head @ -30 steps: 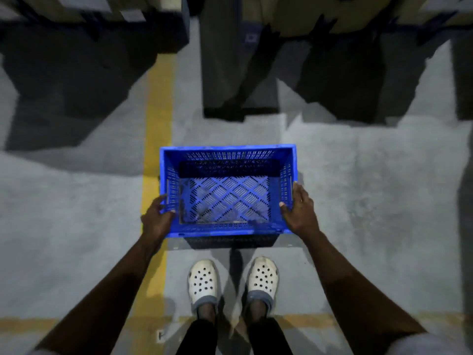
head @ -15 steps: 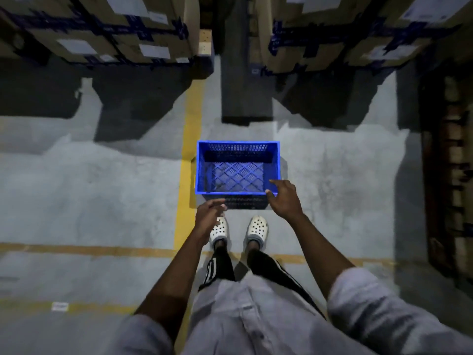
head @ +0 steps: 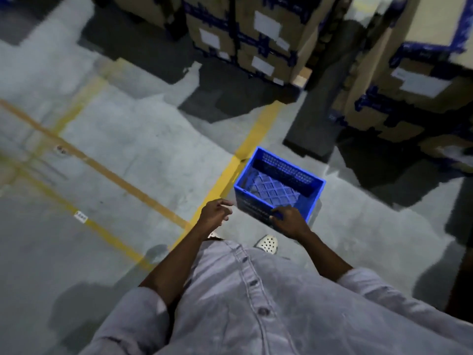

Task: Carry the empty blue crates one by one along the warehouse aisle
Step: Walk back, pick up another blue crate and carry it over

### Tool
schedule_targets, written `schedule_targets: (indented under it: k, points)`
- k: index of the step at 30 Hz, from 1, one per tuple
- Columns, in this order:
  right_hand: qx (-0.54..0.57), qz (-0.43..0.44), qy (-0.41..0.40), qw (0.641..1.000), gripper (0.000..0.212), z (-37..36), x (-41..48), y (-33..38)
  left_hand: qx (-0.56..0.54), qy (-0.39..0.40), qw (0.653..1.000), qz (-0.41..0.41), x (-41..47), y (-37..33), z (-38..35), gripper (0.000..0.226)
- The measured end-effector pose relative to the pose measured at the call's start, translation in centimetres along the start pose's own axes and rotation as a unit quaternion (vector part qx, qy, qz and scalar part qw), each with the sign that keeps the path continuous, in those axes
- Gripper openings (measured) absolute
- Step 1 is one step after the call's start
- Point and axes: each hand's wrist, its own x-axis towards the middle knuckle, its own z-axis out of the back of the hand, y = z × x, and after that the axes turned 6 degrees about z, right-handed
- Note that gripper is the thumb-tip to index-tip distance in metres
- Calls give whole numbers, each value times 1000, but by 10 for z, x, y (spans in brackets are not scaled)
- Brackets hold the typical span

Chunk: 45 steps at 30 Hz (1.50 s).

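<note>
Blue crate (head: 275,189) sits on the concrete floor (head: 128,155). It is empty, lattice bottom showing. Its left corner is just beside the yellow floor line (head: 256,134), near the banded cardboard cartons (head: 256,37) stacked ahead.

Change over the last second: both hands were on the crate's short sides, low to the floor. Now the person stands upright and the view has swung left, so the crate lies off to the right of the body rather than square ahead. The crate keeps its spot by the line — set down, not in carry.

Left hand (head: 215,213) hangs in the air, left of the crate and apart from it. Its fingers are loosely curled with gaps between them, holding nothing. Right hand (head: 290,221) shows in front of the crate's near wall, fingers close together and only slightly bent, pointing left along the wall. Whether they touch the plastic or float above it cannot be told from this angle. No clamp on the rim is visible.

One white perforated clog (head: 267,243) shows below the right hand, past the hem of the grey button shirt (head: 256,303).

Reading: this crate's trip looks finished — release all but complete. The next move is probably to turn down the aisle for another crate; none other is in view here.
</note>
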Motion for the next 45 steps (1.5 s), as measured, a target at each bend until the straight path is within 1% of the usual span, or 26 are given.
schedule_targets:
  k: [2, 3, 6, 7, 9, 11, 12, 14, 17, 19, 21, 23, 25, 28, 31, 32, 33, 34, 36, 38, 40, 42, 44, 45]
  points:
    - [-24, 31, 16, 999, 55, -1, 25, 20, -10, -28, 1000, 3, -1, 14, 24, 23]
    - [-32, 44, 18, 998, 52, -2, 36, 34, -18, -41, 999, 2, -1, 23, 37, 23]
    - [-36, 91, 28, 995, 36, 2, 62, 91, -55, -72, 996, 3, -1, 46, 75, 26]
    - [-38, 102, 32, 994, 35, -6, 77, 102, -71, -82, 994, 3, -1, 52, 89, 27]
    - [-58, 124, 49, 989, 42, -30, 112, 117, -98, -99, 990, 2, 0, 62, 118, 28]
    - [-72, 144, 60, 985, 59, -51, 141, 136, -111, -115, 987, -2, -1, 71, 146, 26]
    - [-80, 152, 70, 983, 63, -61, 153, 151, -117, -125, 985, -4, -1, 76, 163, 24]
    - [-99, 174, 93, 975, 54, -69, 163, 199, -123, -151, 981, -12, 4, 87, 199, 23]
    - [-120, 209, 99, 965, 40, -85, 188, 262, -120, -198, 972, -27, 14, 100, 256, 22]
    - [-127, 224, 101, 961, 42, -104, 217, 290, -134, -224, 965, -26, 21, 107, 293, 27]
    - [-126, 228, 113, 959, 48, -111, 232, 323, -146, -245, 958, -29, 29, 112, 323, 26]
    - [-129, 235, 134, 954, 45, -110, 240, 359, -165, -265, 949, -34, 34, 113, 347, 23]
    - [-130, 253, 145, 948, 41, -104, 250, 392, -186, -279, 941, -35, 37, 108, 361, 15]
    - [-110, 269, 158, 944, 39, -103, 280, 429, -201, -287, 936, -27, 44, 100, 371, 19]
    - [-95, 287, 168, 938, 54, -106, 326, 465, -225, -283, 932, 0, 65, 99, 381, 18]
    - [-85, 302, 171, 934, 58, -109, 345, 477, -246, -282, 927, 8, 73, 97, 389, 18]
    - [-77, 315, 180, 929, 57, -109, 364, 493, -262, -285, 922, 15, 83, 93, 399, 19]
    - [-68, 324, 191, 924, 51, -108, 383, 512, -274, -288, 917, 21, 94, 87, 411, 19]
    - [-39, 322, 220, 920, 32, -98, 415, 551, -294, -299, 907, 36, 113, 67, 438, 20]
    - [-30, 325, 247, 912, 22, -88, 455, 593, -333, -317, 887, 48, 131, 41, 474, 19]
    - [-39, 335, 251, 907, 19, -81, 499, 638, -357, -337, 870, 46, 147, 12, 518, 20]
    - [-35, 341, 244, 907, 18, -71, 519, 658, -361, -347, 865, 27, 152, -11, 540, 23]
    - [-49, 333, 275, 901, 17, -73, 559, 707, -411, -361, 836, 30, 178, -27, 591, 26]
    - [-43, 331, 275, 901, 19, -70, 561, 711, -421, -353, 835, 28, 179, -36, 599, 26]
